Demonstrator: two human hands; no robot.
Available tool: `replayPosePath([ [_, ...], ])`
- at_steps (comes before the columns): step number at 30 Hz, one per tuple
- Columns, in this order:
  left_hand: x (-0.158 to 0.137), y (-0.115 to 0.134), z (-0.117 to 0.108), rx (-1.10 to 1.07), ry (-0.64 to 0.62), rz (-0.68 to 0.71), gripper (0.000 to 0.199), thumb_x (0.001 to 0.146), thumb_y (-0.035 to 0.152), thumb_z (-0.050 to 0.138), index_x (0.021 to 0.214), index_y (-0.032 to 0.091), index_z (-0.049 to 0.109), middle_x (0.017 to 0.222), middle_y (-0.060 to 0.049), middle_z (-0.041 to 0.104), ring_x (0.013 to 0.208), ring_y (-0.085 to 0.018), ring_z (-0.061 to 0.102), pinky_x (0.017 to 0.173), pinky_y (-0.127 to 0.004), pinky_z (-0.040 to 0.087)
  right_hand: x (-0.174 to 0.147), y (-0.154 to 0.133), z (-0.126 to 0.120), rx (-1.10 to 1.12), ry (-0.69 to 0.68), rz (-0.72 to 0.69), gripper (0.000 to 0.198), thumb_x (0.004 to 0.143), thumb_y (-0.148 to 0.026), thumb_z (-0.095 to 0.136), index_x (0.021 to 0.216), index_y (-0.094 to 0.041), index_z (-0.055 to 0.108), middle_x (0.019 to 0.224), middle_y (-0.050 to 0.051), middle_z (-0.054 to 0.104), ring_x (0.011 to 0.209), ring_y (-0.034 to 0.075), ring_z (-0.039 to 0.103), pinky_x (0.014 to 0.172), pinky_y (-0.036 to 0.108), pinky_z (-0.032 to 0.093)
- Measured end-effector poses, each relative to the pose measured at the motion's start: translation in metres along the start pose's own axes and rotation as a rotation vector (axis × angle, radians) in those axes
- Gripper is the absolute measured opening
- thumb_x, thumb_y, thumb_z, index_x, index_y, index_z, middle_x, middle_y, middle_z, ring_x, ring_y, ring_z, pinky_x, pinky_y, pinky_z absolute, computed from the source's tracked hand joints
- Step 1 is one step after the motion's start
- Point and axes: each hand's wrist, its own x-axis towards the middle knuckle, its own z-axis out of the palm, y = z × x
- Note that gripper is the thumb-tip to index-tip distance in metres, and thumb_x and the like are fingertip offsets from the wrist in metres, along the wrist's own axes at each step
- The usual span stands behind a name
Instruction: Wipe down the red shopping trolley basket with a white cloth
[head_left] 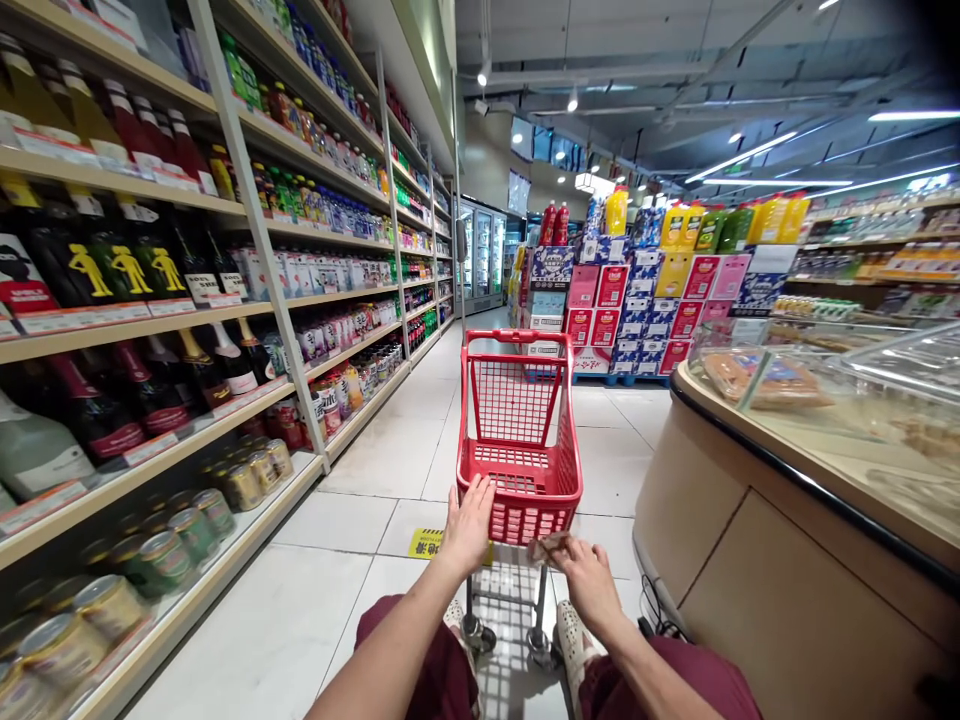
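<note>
A small red shopping cart (517, 480) stands right in front of me, its basket holding nothing that I can see. My left hand (469, 522) lies on the near left corner of the basket rim, fingers stretched out and together. Low at the near right corner of the basket, my right hand (589, 575) pinches a crumpled brownish cloth (551, 546) against or close to the cart; contact is hard to make out. Below, the grey metal legs and wheels (541, 645) stand between my shoes.
Shelves (330, 300) of bottles and cans line the left side. A curved display counter (720, 520) with packaged food rises close on my right, cables at its foot. Stacked drink cartons (637, 310) stand ahead. A yellow floor sign (427, 542) marks the white tiles.
</note>
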Motion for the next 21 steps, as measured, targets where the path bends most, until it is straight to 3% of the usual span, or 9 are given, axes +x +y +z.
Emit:
replayPosePath([
  [2,0.000,0.003,0.002,0.003,0.008,0.007,0.063,0.070,0.004,0.031,0.132,0.015,0.029,0.142,-0.008,0.027,0.132,-0.019,0.014,0.106,-0.051,0.006,0.001,0.004,-0.001,0.017,0.008,-0.006,0.042,0.076,-0.002,0.040,0.098,-0.030,0.062,0.094,0.003,0.061,0.082,0.014,0.051,0.075,0.029,0.029],
  [6,0.000,0.005,0.001,0.015,0.026,-0.012,0.063,0.070,0.005,0.032,0.133,0.014,0.027,0.142,-0.009,0.026,0.132,-0.020,0.014,0.105,-0.053,0.007,0.014,-0.001,-0.003,0.038,0.198,0.032,0.038,0.080,-0.009,0.043,0.107,-0.030,0.059,0.109,0.005,0.055,0.097,0.017,0.048,0.082,0.032,0.027],
  [10,-0.002,0.004,-0.003,0.019,-0.006,-0.025,0.064,0.070,0.005,0.032,0.132,0.015,0.028,0.142,-0.008,0.025,0.132,-0.019,0.015,0.105,-0.054,0.006,0.005,-0.008,-0.001,0.037,0.056,0.010,0.041,0.076,-0.003,0.043,0.094,-0.034,0.063,0.099,0.001,0.059,0.086,0.014,0.051,0.077,0.030,0.029],
  [12,-0.002,0.004,-0.004,0.010,-0.016,-0.009,0.064,0.069,0.004,0.032,0.132,0.015,0.029,0.142,-0.007,0.026,0.132,-0.019,0.017,0.105,-0.054,0.005,0.000,-0.004,-0.006,0.057,0.049,0.001,0.041,0.076,-0.003,0.042,0.093,-0.034,0.064,0.097,0.001,0.059,0.085,0.014,0.051,0.076,0.030,0.029],
  [16,-0.001,0.006,-0.006,-0.010,0.012,-0.027,0.058,0.072,0.008,0.031,0.130,0.015,0.033,0.140,-0.008,0.030,0.131,-0.020,0.019,0.105,-0.054,0.006,0.026,0.008,-0.027,0.006,0.238,0.169,0.034,0.081,-0.013,0.041,0.104,-0.028,0.061,0.111,0.007,0.056,0.097,0.020,0.049,0.079,0.034,0.030],
  [19,0.001,0.010,-0.008,-0.009,0.020,-0.046,0.054,0.075,0.012,0.031,0.128,0.016,0.036,0.137,-0.007,0.036,0.130,-0.020,0.022,0.105,-0.054,0.007,0.056,-0.010,-0.033,-0.051,0.154,0.294,0.038,0.081,-0.010,0.037,0.105,-0.026,0.061,0.114,0.007,0.057,0.104,0.022,0.047,0.081,0.037,0.030],
  [21,0.001,0.010,-0.009,0.002,0.014,-0.065,0.055,0.074,0.011,0.032,0.128,0.017,0.036,0.137,-0.006,0.037,0.130,-0.019,0.023,0.105,-0.054,0.008,0.068,-0.035,-0.027,-0.017,0.066,0.265,0.043,0.079,-0.006,0.037,0.108,-0.029,0.059,0.116,0.004,0.057,0.108,0.020,0.046,0.083,0.036,0.029],
])
